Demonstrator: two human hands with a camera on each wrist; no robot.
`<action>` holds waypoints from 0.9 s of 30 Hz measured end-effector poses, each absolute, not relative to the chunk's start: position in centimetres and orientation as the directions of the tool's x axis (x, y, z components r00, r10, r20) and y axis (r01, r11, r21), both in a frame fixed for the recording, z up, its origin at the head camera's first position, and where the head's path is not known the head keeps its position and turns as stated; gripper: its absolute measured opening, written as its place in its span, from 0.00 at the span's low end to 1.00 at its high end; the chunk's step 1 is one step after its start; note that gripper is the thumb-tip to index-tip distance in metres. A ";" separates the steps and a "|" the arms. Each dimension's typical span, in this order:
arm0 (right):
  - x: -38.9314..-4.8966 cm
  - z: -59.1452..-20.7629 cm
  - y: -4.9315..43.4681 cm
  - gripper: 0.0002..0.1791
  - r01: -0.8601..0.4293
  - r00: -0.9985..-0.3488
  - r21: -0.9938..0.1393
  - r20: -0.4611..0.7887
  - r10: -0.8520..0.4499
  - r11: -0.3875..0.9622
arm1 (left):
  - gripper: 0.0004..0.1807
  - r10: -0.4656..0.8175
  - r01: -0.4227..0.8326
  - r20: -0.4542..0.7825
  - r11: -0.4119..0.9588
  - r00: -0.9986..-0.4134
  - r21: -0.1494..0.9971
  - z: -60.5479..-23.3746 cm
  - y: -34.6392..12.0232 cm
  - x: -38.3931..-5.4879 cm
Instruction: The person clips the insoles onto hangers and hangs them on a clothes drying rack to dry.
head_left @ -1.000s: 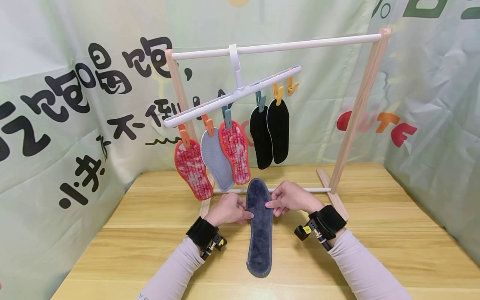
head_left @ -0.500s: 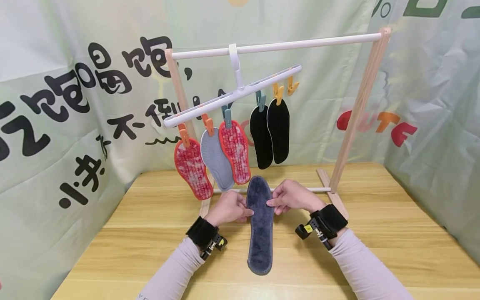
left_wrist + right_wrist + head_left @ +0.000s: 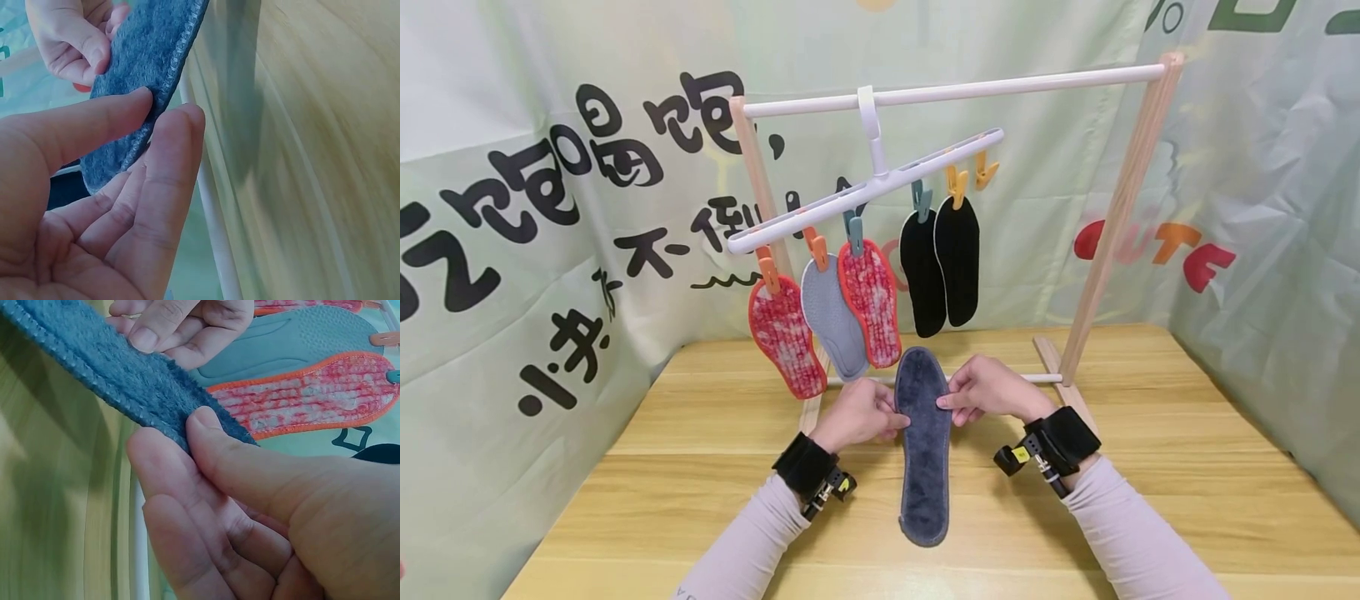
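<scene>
A dark grey fuzzy insole with a stitched edge is held up over the table, its wide end toward the hanger. My left hand pinches its left edge between thumb and fingers. On the opposite edge, my right hand pinches it the same way. The left wrist view shows the thumb on the fuzzy face of the insole, fingers behind. Close beyond hang red-and-white insoles, a grey insole and two black insoles, each gripped by a clip.
A white hanger hangs tilted from the white rod of a wooden stand. At its right end, a yellow clip holds nothing. The wooden table spreads below; a printed curtain stands behind.
Both hands have raised the dark grey insole slightly, moving it a little away from me and to the right. The hanging insoles look unchanged.
</scene>
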State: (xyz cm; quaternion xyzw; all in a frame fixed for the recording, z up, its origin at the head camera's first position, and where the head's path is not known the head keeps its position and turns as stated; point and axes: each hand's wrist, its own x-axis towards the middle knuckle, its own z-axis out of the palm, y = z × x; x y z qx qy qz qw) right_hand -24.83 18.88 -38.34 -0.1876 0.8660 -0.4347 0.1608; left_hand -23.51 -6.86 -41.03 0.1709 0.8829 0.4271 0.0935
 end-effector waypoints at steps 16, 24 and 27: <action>-24.9 -38.1 19.2 0.11 -0.175 -0.885 -0.821 -0.110 -0.452 0.543 | 0.12 0.403 0.291 0.053 0.558 -0.914 0.777 -40.7 -6.7 -23.3; -24.9 -38.0 19.3 0.11 -0.168 -0.895 -0.819 -0.108 -0.434 0.549 | 0.11 0.413 0.274 0.045 0.514 -0.910 0.813 -40.6 -6.6 -23.1; -25.0 -38.0 19.3 0.11 -0.171 -0.894 -0.819 -0.105 -0.436 0.548 | 0.11 0.424 0.263 0.035 0.492 -0.905 0.830 -40.6 -6.5 -23.1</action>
